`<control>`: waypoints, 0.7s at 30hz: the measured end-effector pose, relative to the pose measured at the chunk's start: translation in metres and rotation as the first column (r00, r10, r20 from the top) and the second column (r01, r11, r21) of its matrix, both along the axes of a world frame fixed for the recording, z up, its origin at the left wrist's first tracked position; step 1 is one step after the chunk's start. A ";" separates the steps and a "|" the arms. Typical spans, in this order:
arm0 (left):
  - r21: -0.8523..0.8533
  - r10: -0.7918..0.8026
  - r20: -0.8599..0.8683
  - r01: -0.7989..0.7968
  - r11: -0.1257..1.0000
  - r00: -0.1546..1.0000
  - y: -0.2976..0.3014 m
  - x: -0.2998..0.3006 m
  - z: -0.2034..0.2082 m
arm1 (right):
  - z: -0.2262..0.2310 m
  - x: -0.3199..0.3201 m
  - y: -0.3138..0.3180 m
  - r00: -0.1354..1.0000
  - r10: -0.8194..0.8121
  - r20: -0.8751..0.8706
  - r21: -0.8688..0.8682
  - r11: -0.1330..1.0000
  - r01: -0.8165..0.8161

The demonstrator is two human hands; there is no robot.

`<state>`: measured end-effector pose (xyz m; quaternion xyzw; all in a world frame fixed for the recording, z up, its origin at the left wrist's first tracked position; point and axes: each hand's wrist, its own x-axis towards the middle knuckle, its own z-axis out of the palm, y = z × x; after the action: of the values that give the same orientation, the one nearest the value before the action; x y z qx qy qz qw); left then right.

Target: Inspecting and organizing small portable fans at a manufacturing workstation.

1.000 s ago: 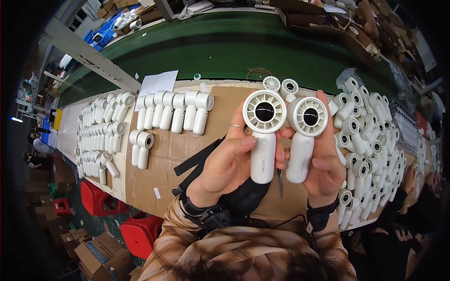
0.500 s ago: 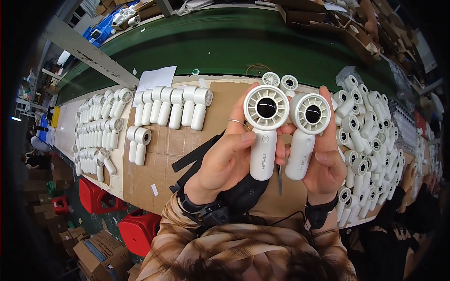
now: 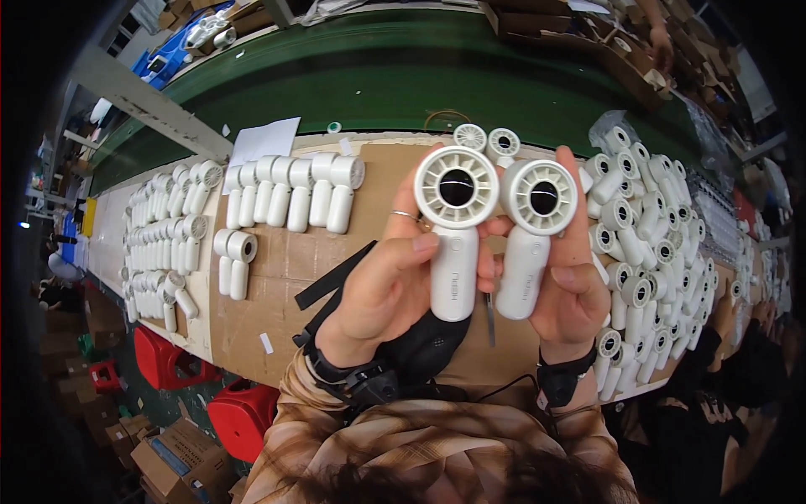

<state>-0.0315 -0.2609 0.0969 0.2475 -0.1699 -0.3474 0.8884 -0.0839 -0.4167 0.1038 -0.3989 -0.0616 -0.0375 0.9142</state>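
Observation:
A white handheld fan (image 3: 454, 273) with a round vented head and black centre is gripped in my left hand (image 3: 382, 277), thumb on its handle. My right hand (image 3: 575, 290) is closed round a second white handheld fan (image 3: 522, 277) of the same kind. Both fans stand upright side by side above the cardboard, grilles facing me, with their heads almost touching. Parts of my fingers are hidden behind the fans. Just beyond them, two more fan heads (image 3: 503, 143) rest at the far edge of the cardboard.
Rows of white fans (image 3: 294, 193) lie on the cardboard sheet (image 3: 277, 328) to the left, with more farther left. A large pile of fans (image 3: 642, 252) covers the right side. A green conveyor belt (image 3: 378, 76) runs behind. Red stools (image 3: 243, 420) stand at lower left.
The view has shifted slightly, so the rows and pile appear a little farther left. Both fans stay in my hands, held nearly the same way.

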 end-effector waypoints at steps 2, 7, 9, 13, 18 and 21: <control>0.010 0.029 0.010 -0.029 1.000 1.000 0.000 0.000 0.002 | 0.001 0.000 -0.001 1.000 0.012 0.008 0.005 1.000 -0.012; 0.020 0.065 0.022 -0.065 0.998 0.998 0.004 0.000 -0.001 | -0.004 0.003 0.000 0.999 0.043 0.011 0.057 0.997 -0.044; 0.013 0.055 0.015 -0.056 0.998 0.998 0.001 0.000 -0.003 | -0.006 0.003 -0.003 0.997 0.077 0.030 0.112 0.990 -0.080; 0.014 0.054 0.010 -0.054 0.998 0.999 -0.001 0.001 -0.003 | -0.004 0.002 -0.006 0.999 0.051 -0.006 0.016 0.999 -0.051; 0.029 0.052 0.019 -0.052 0.998 0.998 -0.001 0.003 -0.005 | -0.003 0.003 -0.005 0.997 0.072 -0.004 0.031 0.997 -0.072; 0.043 0.053 0.027 -0.054 0.998 0.998 -0.002 0.003 -0.004 | -0.001 0.004 -0.005 0.999 0.045 -0.023 0.048 0.998 -0.044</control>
<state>-0.0282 -0.2626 0.0928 0.2758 -0.1671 -0.3240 0.8894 -0.0800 -0.4213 0.1027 -0.3759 -0.0584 -0.0139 0.9247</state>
